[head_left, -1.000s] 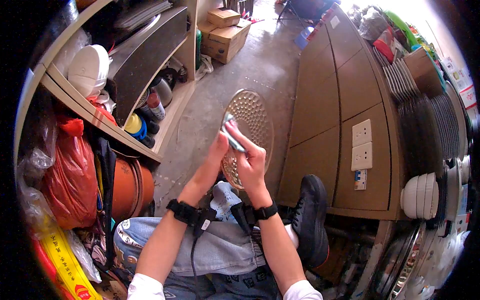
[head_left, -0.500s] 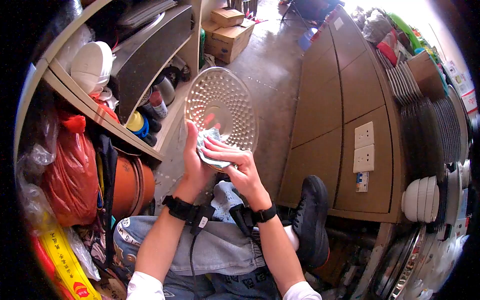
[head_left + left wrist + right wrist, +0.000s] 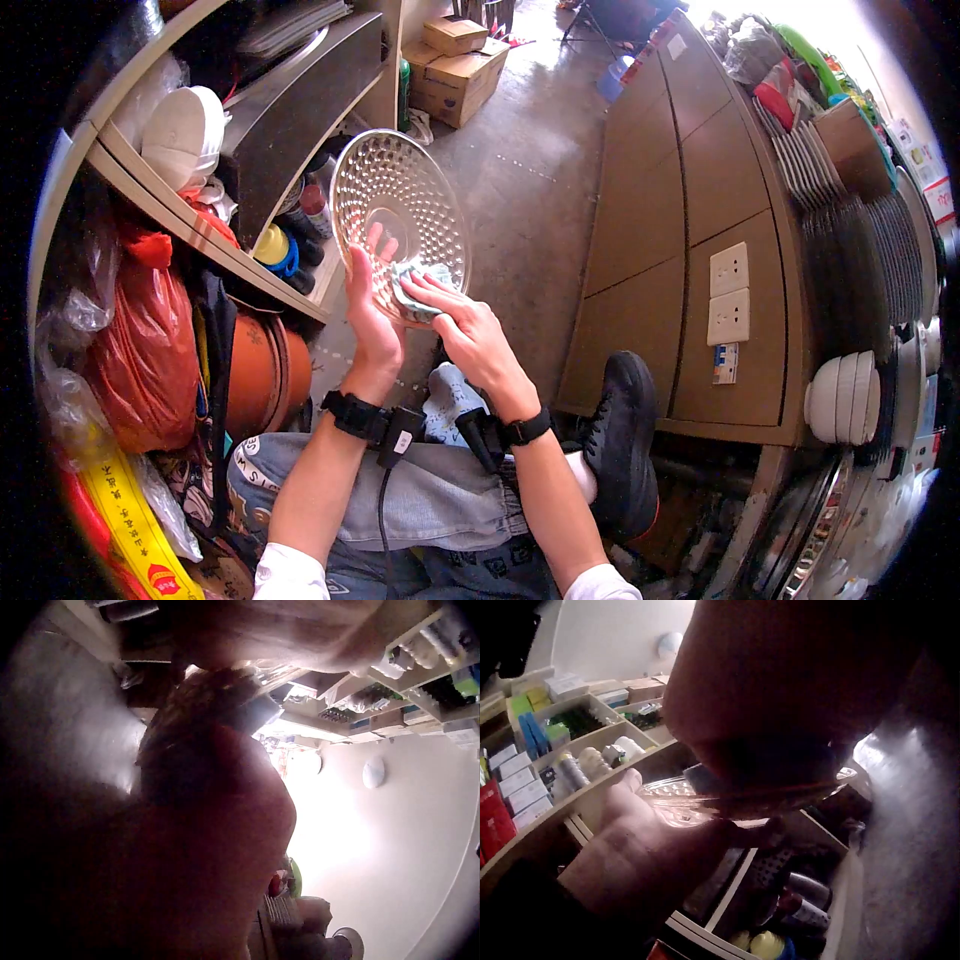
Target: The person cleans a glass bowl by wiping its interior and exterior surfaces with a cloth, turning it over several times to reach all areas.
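A clear, round glass plate [image 3: 420, 190] with a dimpled pattern is held tilted above the floor in the head view. My left hand [image 3: 375, 330] grips its lower left edge, the thumb at the rim and the fingers showing through the glass from behind. My right hand [image 3: 475, 340] holds a folded pale green cloth [image 3: 405, 285] against the lower part of the plate, fingers laid over it. In the right wrist view, the plate [image 3: 679, 791] appears nearly edge-on between both hands. Dark, close skin fills much of the left wrist view.
Shelves with white containers [image 3: 185, 135] stand on the left, above a red plastic bag [image 3: 145, 350] and an orange pot [image 3: 265, 370]. Cardboard boxes [image 3: 455, 85] sit farther back. A brown cabinet [image 3: 640, 230] is on the right, beside stacked white bowls [image 3: 840, 395] and plates.
The plate has turned from nearly edge-on to facing the camera more, and shifted left with my hands. My right hand and the cloth have moved across to the plate's lower right part.
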`<state>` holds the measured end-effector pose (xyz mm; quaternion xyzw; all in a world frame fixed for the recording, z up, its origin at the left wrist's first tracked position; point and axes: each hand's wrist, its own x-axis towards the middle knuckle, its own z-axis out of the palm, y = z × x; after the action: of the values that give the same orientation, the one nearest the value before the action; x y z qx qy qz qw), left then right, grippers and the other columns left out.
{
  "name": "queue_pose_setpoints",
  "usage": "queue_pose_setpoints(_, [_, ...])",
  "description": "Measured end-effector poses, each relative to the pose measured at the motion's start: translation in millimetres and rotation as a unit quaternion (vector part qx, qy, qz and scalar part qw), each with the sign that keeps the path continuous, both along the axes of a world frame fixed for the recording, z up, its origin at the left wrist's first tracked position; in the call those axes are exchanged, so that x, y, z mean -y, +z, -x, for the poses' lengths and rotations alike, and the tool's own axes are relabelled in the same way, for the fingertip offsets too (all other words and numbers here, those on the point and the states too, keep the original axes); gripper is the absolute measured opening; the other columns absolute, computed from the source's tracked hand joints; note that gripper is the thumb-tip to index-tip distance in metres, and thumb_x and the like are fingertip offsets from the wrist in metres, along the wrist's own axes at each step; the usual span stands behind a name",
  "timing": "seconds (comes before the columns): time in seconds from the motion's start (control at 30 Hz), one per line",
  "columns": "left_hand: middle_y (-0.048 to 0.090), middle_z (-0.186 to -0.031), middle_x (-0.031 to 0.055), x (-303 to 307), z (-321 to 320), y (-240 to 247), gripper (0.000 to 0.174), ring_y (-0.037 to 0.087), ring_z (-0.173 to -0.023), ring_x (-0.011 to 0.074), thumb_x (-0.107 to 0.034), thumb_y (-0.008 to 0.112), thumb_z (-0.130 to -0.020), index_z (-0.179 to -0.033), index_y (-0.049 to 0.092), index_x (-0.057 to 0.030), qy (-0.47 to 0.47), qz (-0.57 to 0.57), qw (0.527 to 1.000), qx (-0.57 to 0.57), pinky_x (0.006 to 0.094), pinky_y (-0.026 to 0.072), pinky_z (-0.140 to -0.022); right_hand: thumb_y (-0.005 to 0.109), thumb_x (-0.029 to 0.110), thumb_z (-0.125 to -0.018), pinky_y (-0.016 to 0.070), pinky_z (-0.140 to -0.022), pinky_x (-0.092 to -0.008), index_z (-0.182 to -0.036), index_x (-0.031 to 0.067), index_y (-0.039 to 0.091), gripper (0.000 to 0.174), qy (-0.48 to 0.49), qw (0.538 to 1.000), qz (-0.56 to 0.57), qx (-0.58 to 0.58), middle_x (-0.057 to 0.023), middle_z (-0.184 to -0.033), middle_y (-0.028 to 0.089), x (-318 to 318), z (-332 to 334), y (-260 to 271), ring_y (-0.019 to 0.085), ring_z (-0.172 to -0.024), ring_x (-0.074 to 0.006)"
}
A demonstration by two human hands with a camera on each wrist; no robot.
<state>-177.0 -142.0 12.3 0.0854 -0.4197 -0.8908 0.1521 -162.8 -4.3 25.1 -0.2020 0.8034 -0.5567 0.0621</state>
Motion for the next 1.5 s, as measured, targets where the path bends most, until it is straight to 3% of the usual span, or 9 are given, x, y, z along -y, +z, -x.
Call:
queue_pose_setpoints(0.37, [0.029, -0.161, 0.0152, -10, -5, -2, 0.077, 0.034, -0.145, 0.0309, -0.059, 0.039, -0.103, -0.157, 0.023, -0.0067, -0.068, 0.062, 0.994, -0.061, 0.0459, 0.0349, -0.117, 0.046, 0.018, -0.098, 0.0298, -0.120, -0.0396, -0.150, 0.0061, 0.044, 0.053, -0.078, 0.992, -0.096, -0.015, -0.0190, -0.155, 0.040, 1, 1, -21, 0.032, -0.148, -0.0317])
queue_pose_setpoints(0.47, [0.026, -0.162, 0.0140, -12, -9, 0, 0.081, 0.028, -0.147, 0.0313, -0.055, 0.051, -0.100, -0.157, 0.022, -0.0051, -0.104, 0.024, 0.991, -0.079, 0.0474, 0.0303, -0.118, 0.048, 0.019, -0.098, 0.0304, -0.120, -0.0400, -0.151, 0.0060, 0.040, 0.056, -0.112, 0.987, -0.108, -0.028, -0.0205, -0.156, 0.038, 0, 2, -23, 0.031, -0.148, -0.0317])
queue_pose_setpoints(0.6, [0.033, -0.158, 0.0160, -16, -14, 7, 0.090, 0.043, -0.139, 0.0290, -0.063, 0.053, -0.096, -0.158, 0.020, -0.0060, -0.178, 0.032, 0.981, -0.073, 0.0423, 0.0374, -0.114, 0.052, 0.019, -0.095, 0.0361, -0.115, -0.0402, -0.151, 0.0042, 0.040, 0.059, -0.162, 0.981, -0.100, -0.035, -0.0256, -0.152, 0.041, -1, 2, -22, 0.042, -0.140, -0.0391])
queue_pose_setpoints(0.67, [0.036, -0.155, 0.0166, -18, -14, 8, 0.093, 0.044, -0.138, 0.0284, -0.065, 0.053, -0.095, -0.158, 0.020, -0.0059, -0.209, 0.083, 0.971, -0.080, 0.0413, 0.0371, -0.114, 0.052, 0.020, -0.095, 0.0344, -0.117, -0.0413, -0.152, 0.0031, 0.036, 0.061, -0.154, 0.982, -0.110, -0.004, -0.0253, -0.154, 0.037, -4, 4, -18, 0.035, -0.144, -0.0361])
queue_pose_setpoints(0.77, [0.032, -0.158, 0.0160, -21, -11, -5, 0.098, 0.036, -0.144, 0.0276, -0.068, 0.052, -0.094, -0.159, 0.017, -0.0045, -0.211, 0.139, 0.963, -0.095, 0.0401, 0.0288, -0.118, 0.056, 0.016, -0.091, 0.0477, -0.103, -0.0476, -0.151, 0.0007, 0.036, 0.065, -0.205, 0.972, -0.118, -0.005, -0.0320, -0.139, 0.050, -7, 5, -13, 0.054, -0.124, -0.0459])
queue_pose_setpoints(0.9, [0.025, -0.163, 0.0151, -25, -15, 15, 0.099, 0.025, -0.150, 0.0258, -0.067, 0.051, -0.094, -0.159, 0.017, -0.0011, -0.242, 0.216, 0.940, -0.105, 0.0388, 0.0199, -0.122, 0.059, 0.013, -0.089, 0.0541, -0.087, -0.0484, -0.149, -0.0006, 0.039, 0.065, -0.245, 0.961, -0.124, -0.023, -0.0336, -0.130, 0.056, -9, 7, -11, 0.065, -0.104, -0.0460])
queue_pose_setpoints(1.2, [0.024, -0.163, 0.0149, -34, -22, 30, 0.097, 0.023, -0.150, 0.0259, -0.064, 0.052, -0.096, -0.158, 0.018, 0.0015, -0.268, 0.217, 0.932, -0.111, 0.0392, 0.0190, -0.122, 0.060, 0.010, -0.085, 0.0547, -0.080, -0.0464, -0.150, -0.0030, 0.038, 0.070, -0.274, 0.959, -0.039, -0.052, -0.0329, -0.102, 0.067, -10, 7, -4, 0.069, -0.091, -0.0444])
queue_pose_setpoints(1.33, [0.023, -0.163, 0.0155, -34, -21, 32, 0.095, 0.024, -0.150, 0.0263, -0.063, 0.051, -0.096, -0.159, 0.017, 0.0003, -0.269, 0.221, 0.930, -0.117, 0.0390, 0.0192, -0.122, 0.059, 0.008, -0.083, 0.0552, -0.079, -0.0443, -0.149, -0.0028, 0.040, 0.069, -0.276, 0.958, 0.006, -0.074, -0.0329, -0.102, 0.067, -12, 9, -10, 0.072, -0.088, -0.0404])
queue_pose_setpoints(1.5, [0.030, -0.159, 0.0141, -31, -15, 4, 0.089, 0.030, -0.147, 0.0243, -0.060, 0.051, -0.099, -0.159, 0.019, -0.0020, -0.293, 0.152, 0.941, -0.074, 0.0387, 0.0252, -0.120, 0.055, 0.003, -0.080, 0.0502, -0.098, -0.0381, -0.146, -0.0003, 0.045, 0.067, -0.232, 0.962, 0.086, -0.115, -0.0306, -0.121, 0.065, -16, 12, -14, 0.067, -0.114, -0.0353])
